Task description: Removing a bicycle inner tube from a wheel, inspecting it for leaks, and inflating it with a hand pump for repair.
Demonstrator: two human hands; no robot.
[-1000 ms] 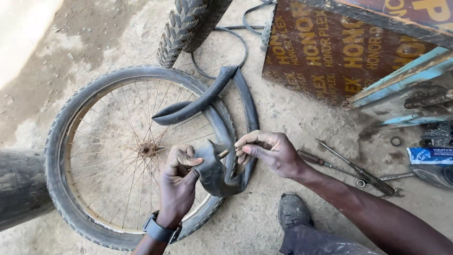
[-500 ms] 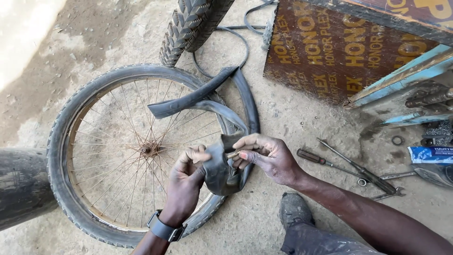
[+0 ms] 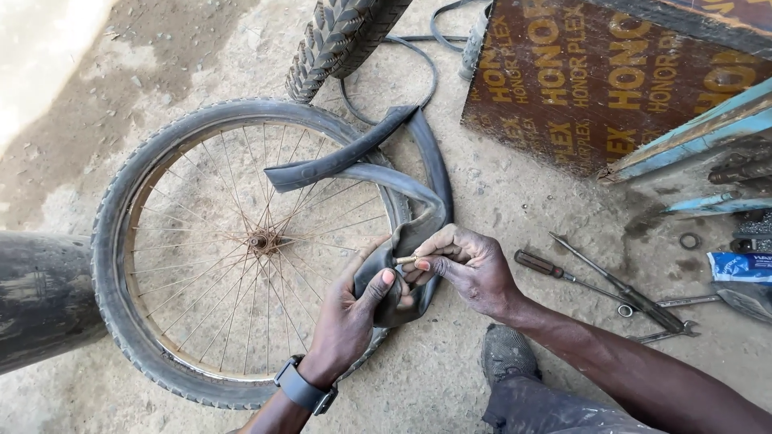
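L hand [image 3: 347,309] cupped, thumb up; R hand [image 3: 470,269] pinching w/ fingertips.

Black inner tube [image 3: 378,161], brass-coloured valve [image 3: 404,259], rusty spokes [image 3: 241,241], brown box [image 3: 595,80] with yellow lettering.

Limp black inner tube [image 3: 402,241], brass valve [image 3: 404,259]

Upper ctr: black knobby rubber tyre [image 3: 342,40], tread facing out, partly cut off by frame edge. Upper right: dark brown wooden board w/ yellow printing [image 3: 595,80]; pale blue painted wooden slats [image 3: 683,149] just right of it. Right, on dirt ground [image 3: 209,48]: dark-handled screwdriver [image 3: 555,272], long grey metal tools [image 3: 627,293], small metal ring [image 3: 689,240]. Left edge: broad dark rubber cylinder [image 3: 40,297].
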